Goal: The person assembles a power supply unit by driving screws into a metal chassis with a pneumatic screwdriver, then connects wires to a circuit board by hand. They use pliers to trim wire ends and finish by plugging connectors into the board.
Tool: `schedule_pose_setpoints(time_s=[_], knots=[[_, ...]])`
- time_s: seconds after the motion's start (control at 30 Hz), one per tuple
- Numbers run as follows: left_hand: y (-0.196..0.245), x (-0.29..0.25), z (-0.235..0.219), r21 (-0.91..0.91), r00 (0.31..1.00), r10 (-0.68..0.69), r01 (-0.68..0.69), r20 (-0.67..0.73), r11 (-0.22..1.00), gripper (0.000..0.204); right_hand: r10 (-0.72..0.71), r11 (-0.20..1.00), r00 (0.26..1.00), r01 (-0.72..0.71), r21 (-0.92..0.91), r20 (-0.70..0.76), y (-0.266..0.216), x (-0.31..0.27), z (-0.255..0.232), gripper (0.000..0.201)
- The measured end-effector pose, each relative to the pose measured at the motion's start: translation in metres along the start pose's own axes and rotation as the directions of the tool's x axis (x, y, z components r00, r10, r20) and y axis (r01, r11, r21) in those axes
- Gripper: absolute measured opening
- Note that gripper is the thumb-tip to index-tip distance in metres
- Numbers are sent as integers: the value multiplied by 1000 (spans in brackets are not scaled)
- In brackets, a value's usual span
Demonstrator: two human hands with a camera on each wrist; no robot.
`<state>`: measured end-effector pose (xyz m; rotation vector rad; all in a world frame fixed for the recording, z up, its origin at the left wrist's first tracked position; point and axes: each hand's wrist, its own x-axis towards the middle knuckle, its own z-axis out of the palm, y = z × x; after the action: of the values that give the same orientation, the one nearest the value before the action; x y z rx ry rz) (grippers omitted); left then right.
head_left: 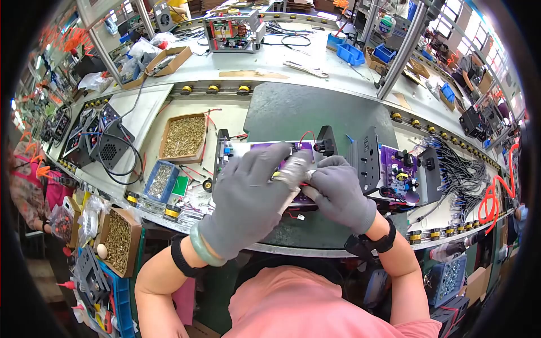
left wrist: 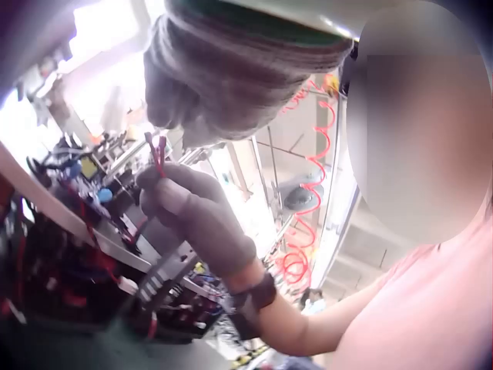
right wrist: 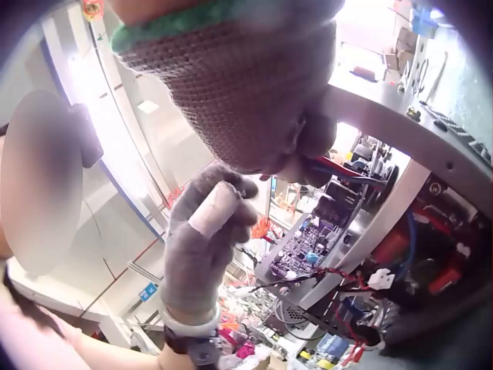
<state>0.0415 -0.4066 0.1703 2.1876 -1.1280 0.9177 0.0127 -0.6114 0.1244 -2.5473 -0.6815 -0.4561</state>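
Note:
My right hand [head_left: 341, 194], in a grey glove, pinches red wires [left wrist: 159, 154] between thumb and forefinger; their ends stick up in the left wrist view. Close beside it is my left hand [head_left: 242, 191], gloved too and blurred in the head view. White tape [right wrist: 214, 210] wraps one of its fingers. Those fingers are bent near the wire ends, but I cannot tell whether they grip them. Under both hands lies a unit with a purple circuit board [head_left: 307, 146], largely covered by the gloves. A black end panel [head_left: 326, 141] stands at its right.
To the right is a second unit with a purple board [head_left: 397, 169], beside a bundle of dark cables [head_left: 462, 169]. On the left stand a carton of brass-coloured parts [head_left: 183, 137] and a blue bin of small metal parts [head_left: 160, 180]. A roller rail [head_left: 213, 89] runs behind.

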Motion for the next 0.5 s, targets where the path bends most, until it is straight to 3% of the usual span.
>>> schedule_pose_setpoints(time_s=[0.03, 0.07, 0.1, 0.13, 0.17, 0.2, 0.23, 0.27, 0.3, 0.37, 0.4, 0.43, 0.5], knots=[[-3, -1, 4, -1, 1000, 0, 0, -1, 1000, 25, 0, 1000, 1000, 0, -1, 0, -1, 0, -1, 14], [-9, -6, 11, -1, 974, -6, 6, 227, 1000, 23, 7, 1000, 1000, -7, -11, 18, -1, -1, -2, 14], [-15, -9, 17, 2, 896, -12, 13, 443, 1000, 22, 13, 1000, 999, -13, -19, 35, -1, -2, -2, 14], [-22, -8, 21, -48, 877, -74, 109, 475, 993, 15, 10, 1000, 999, -9, -20, 36, 0, -1, 1, 14], [-28, -6, 22, -45, 877, -75, 109, 474, 993, 15, -34, 998, 997, 31, -60, -64, 2, -1, 8, 13], [-34, -4, 23, -95, 808, -160, 258, 567, 962, 15, -80, 993, 984, 64, -103, -162, 3, -2, 12, 13], [-42, -3, 24, -128, 718, -229, 405, 657, 905, 15, -80, 993, 984, 64, -102, -160, 4, -4, 13, 13], [-58, -4, 27, -266, 659, -162, 499, 734, 825, 15, -83, 994, 978, 68, -81, -190, 5, -5, 13, 13], [-57, -5, 24, -261, 660, -170, 503, 732, 824, 15, -89, 995, 972, 77, -59, -220, 6, -4, 13, 12], [-54, -9, 18, -231, 569, -237, 629, 788, 743, 16, -67, 998, 966, 63, -23, -252, 5, 0, 15, 12], [-50, -15, 20, -374, 668, -154, 576, 728, 727, 17, -32, 999, 959, 36, 8, -280, 3, 0, 16, 11], [-43, -19, 21, -374, 665, -153, 579, 731, 725, 17, -28, 999, 960, 33, 11, -279, 2, -1, 13, 11], [-25, -16, 22, -205, 860, -74, 202, 505, 958, 16, 41, 994, 994, -30, 104, -103, -1, -2, 3, 12]])
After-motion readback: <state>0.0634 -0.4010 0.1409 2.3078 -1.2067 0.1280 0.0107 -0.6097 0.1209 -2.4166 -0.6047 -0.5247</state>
